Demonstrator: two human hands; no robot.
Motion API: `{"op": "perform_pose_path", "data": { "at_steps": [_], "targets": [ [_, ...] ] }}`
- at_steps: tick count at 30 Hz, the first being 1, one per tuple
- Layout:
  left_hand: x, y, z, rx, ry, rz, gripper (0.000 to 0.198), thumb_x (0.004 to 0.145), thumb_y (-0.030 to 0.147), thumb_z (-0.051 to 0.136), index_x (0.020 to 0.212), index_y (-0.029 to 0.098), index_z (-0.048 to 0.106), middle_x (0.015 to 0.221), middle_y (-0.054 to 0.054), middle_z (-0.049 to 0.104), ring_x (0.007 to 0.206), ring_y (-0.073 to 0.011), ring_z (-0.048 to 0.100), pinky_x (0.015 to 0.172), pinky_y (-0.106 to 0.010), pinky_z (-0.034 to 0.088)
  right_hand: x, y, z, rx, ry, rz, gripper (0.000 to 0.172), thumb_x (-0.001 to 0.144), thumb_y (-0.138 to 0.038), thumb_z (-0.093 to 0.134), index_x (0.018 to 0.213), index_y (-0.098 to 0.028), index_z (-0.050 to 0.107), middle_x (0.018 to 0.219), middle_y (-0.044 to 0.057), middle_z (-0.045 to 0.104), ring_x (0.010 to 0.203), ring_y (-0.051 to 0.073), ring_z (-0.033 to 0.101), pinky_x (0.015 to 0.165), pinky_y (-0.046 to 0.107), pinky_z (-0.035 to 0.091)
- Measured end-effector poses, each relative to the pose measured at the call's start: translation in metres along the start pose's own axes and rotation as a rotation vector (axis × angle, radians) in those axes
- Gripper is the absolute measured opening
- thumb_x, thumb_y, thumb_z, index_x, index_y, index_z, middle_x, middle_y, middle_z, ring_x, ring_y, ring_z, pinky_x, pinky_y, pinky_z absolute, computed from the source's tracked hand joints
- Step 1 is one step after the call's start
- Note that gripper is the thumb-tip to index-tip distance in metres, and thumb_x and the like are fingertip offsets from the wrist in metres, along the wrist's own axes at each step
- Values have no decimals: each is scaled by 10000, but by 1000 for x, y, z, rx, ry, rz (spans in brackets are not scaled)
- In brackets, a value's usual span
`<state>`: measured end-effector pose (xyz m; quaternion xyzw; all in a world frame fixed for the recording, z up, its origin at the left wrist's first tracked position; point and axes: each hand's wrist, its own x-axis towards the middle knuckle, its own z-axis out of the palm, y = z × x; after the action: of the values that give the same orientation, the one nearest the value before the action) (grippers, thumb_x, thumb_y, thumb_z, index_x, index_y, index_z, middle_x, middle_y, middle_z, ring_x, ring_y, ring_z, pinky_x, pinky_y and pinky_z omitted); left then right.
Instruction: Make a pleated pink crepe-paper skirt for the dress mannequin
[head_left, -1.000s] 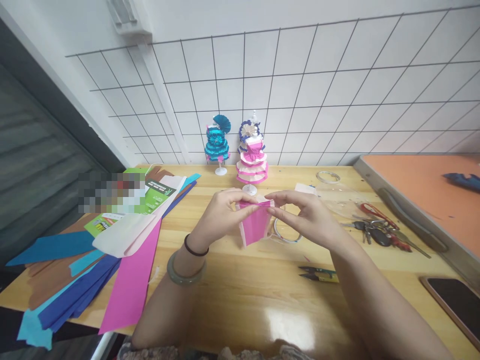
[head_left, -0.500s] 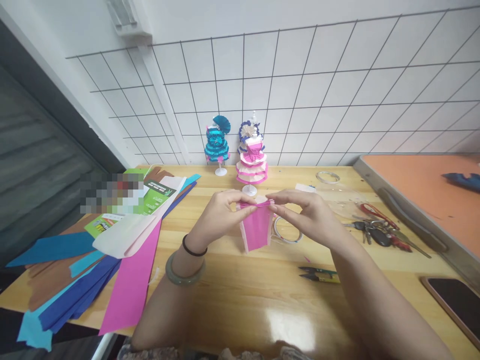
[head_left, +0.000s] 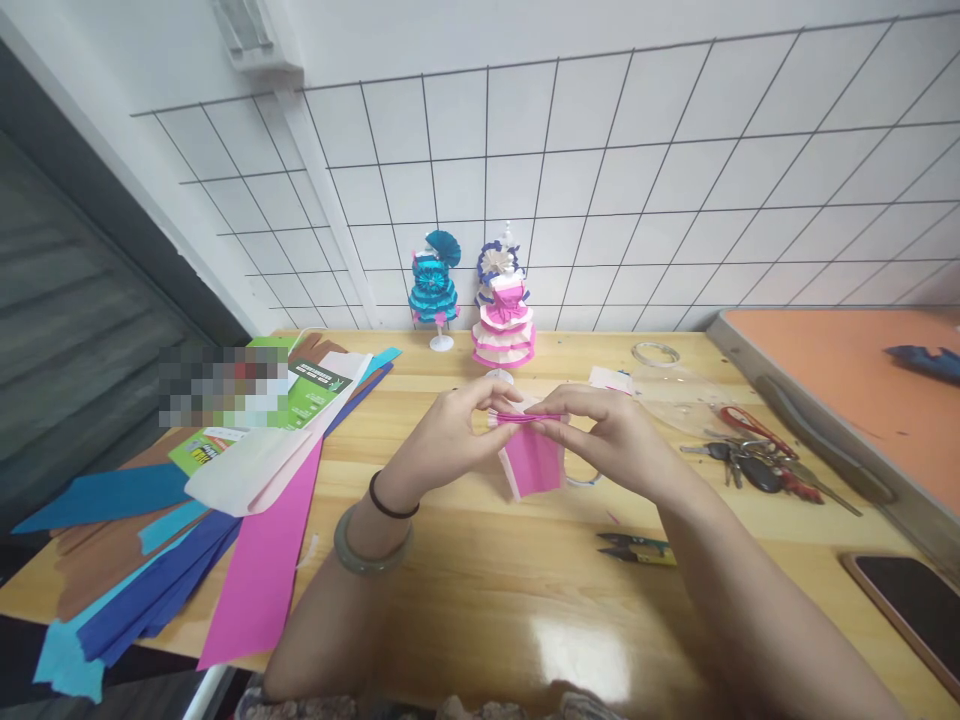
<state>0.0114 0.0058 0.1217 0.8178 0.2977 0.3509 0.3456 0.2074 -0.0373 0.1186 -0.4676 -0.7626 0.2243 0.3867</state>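
Between my hands hangs a piece of pink crepe paper (head_left: 536, 465) with pale edges, its upper edge gathered into narrow folds. My left hand (head_left: 461, 430) pinches the folded edge near its left end. From the other side, the thumb and fingers of my right hand (head_left: 604, 430) press the same folds closer to the middle. Right behind the paper stands a small dress form in a pink and white ruffled paper dress (head_left: 502, 335). Partly hidden under my right hand is a ring of wire or cord (head_left: 583, 482). Thread snips (head_left: 637, 548) lie near my right forearm.
At the left are coloured crepe paper strips (head_left: 259, 570) and green packaging (head_left: 322, 385). A blue ruffled dress form (head_left: 433, 290) stands by the grid wall. Keys (head_left: 757, 470), a phone (head_left: 911, 610), a clear ring (head_left: 655, 354) and an orange-topped case (head_left: 840, 370) are on the right.
The pink paper has shifted slightly right. My right hand's fingertips have slid left along the folds, nearer my left hand, and the paper's right end now shows less beyond them.
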Motion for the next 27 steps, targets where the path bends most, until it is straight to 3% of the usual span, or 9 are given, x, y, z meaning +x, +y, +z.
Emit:
{"op": "perform_pose_path", "data": {
  "at_steps": [7, 11, 16, 20, 27],
  "targets": [
    [0, 2, 2, 28, -5, 12, 175, 789, 181, 549, 964, 198, 547, 933, -12, 625, 896, -142, 592, 807, -261, 449, -1, -5, 0, -5, -21, 6, 214, 817, -290, 592, 1004, -212, 661, 985, 38, 701, 891, 181, 642, 782, 296, 494],
    [0, 2, 4, 21, -5, -3, 198, 789, 178, 547, 986, 202, 545, 938, -17, 635, 903, -151, 594, 804, -274, 451, -1, -6, 1, -16, -26, -3, 172, 833, -289, 567, 946, -213, 672, 922, 28, 707, 833, 169, 646, 751, 286, 495],
    [2, -2, 3, -111, 17, -23, 372, 781, 219, 602, 1141, 206, 506, 1032, -55, 629, 926, -155, 591, 829, -289, 447, 1, -5, -1, -27, 57, 8, 173, 841, -317, 554, 874, -203, 679, 824, 36, 694, 744, 168, 631, 688, 297, 488],
    [3, -4, 1, -218, 10, -67, 456, 774, 235, 626, 1205, 191, 483, 916, -40, 646, 840, -131, 598, 811, -277, 457, 2, -4, -2, -10, 105, -39, 157, 836, -301, 569, 860, -194, 681, 820, 50, 677, 750, 169, 620, 697, 304, 484],
    [4, -5, -1, -149, 46, -84, 226, 778, 308, 626, 939, 157, 674, 829, -45, 673, 788, -147, 605, 751, -272, 479, 3, 0, -1, -34, 168, -83, 152, 828, -308, 582, 875, -207, 686, 819, 52, 667, 752, 171, 615, 710, 321, 487]
  ]
}}
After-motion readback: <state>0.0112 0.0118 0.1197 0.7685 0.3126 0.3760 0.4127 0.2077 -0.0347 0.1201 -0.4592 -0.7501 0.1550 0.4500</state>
